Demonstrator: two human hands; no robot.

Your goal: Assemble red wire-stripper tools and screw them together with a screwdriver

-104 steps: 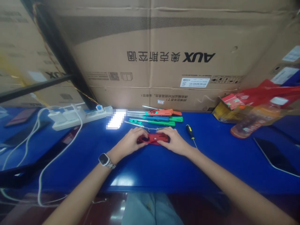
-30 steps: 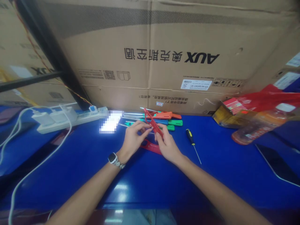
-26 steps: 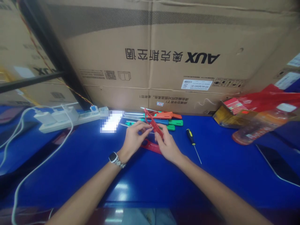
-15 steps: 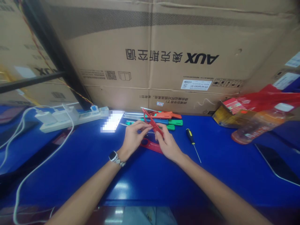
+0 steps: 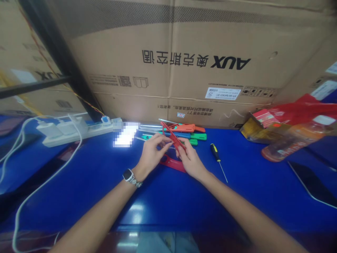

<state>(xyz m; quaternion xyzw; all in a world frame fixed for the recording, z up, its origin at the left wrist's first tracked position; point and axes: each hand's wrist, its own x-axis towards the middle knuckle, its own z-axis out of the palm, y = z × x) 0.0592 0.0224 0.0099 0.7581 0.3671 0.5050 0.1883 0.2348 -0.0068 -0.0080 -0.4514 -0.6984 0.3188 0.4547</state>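
My right hand (image 5: 191, 160) is closed around the lower end of a red plastic casing half (image 5: 172, 134), which is tilted upward and looks like part of a long-necked lighter. Beside it, my left hand (image 5: 154, 151) pinches with thumb and fingertips against the casing's inner side; what lies between those fingertips is too small to make out. Beneath both hands a second red casing piece (image 5: 173, 163) rests on the blue table (image 5: 163, 196), partly covered by my right hand. Just beyond lie several long-necked lighters, among them an orange one (image 5: 188, 128) and a green one (image 5: 198, 137).
To the right lies a black-and-yellow screwdriver (image 5: 215, 153). Farther right are a drink bottle (image 5: 297, 140), a small yellow box (image 5: 251, 130) and a dark phone (image 5: 312, 181). A power strip (image 5: 92, 131) with white cables stands left. A large cardboard box (image 5: 189, 84) closes off the back.
The view has shifted slightly. Both hands stay together at the red casing, with the right fingers a little differently placed on it. Nothing has been put down or picked up.
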